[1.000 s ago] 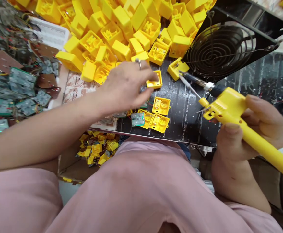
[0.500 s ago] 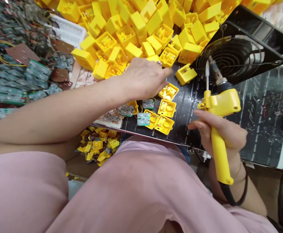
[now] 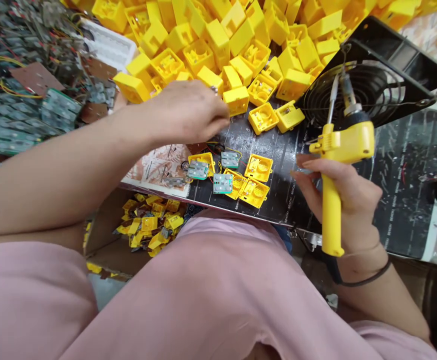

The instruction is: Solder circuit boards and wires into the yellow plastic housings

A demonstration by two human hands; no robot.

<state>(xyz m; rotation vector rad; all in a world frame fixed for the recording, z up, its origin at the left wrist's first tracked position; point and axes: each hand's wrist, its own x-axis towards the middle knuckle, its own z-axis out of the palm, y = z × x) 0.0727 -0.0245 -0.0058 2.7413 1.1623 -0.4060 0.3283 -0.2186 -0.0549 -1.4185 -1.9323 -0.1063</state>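
Note:
My right hand (image 3: 348,197) is wrapped round the yellow handle of a soldering gun (image 3: 331,200). Its metal tip and feed tube point away from me, in front of a black fan. My left hand (image 3: 191,112) is over the near edge of the pile of yellow plastic housings (image 3: 218,40), fingers curled together; what they hold, if anything, is hidden. An open housing (image 3: 263,118) lies to its right. Nearer me are more open housings (image 3: 260,167) and green circuit boards (image 3: 223,183), some joined by thin wires.
The black fan (image 3: 394,65) stands tilted at the back right. Heaped circuit boards (image 3: 19,115) fill the left side, beside a white tray (image 3: 109,45). Below the edge of the black bench mat (image 3: 282,200), a cardboard box (image 3: 105,240) holds yellow pieces.
My left hand has moved left, off the open housing. That housing now lies farther back, beside another one. The soldering gun in my right hand has turned more upright.

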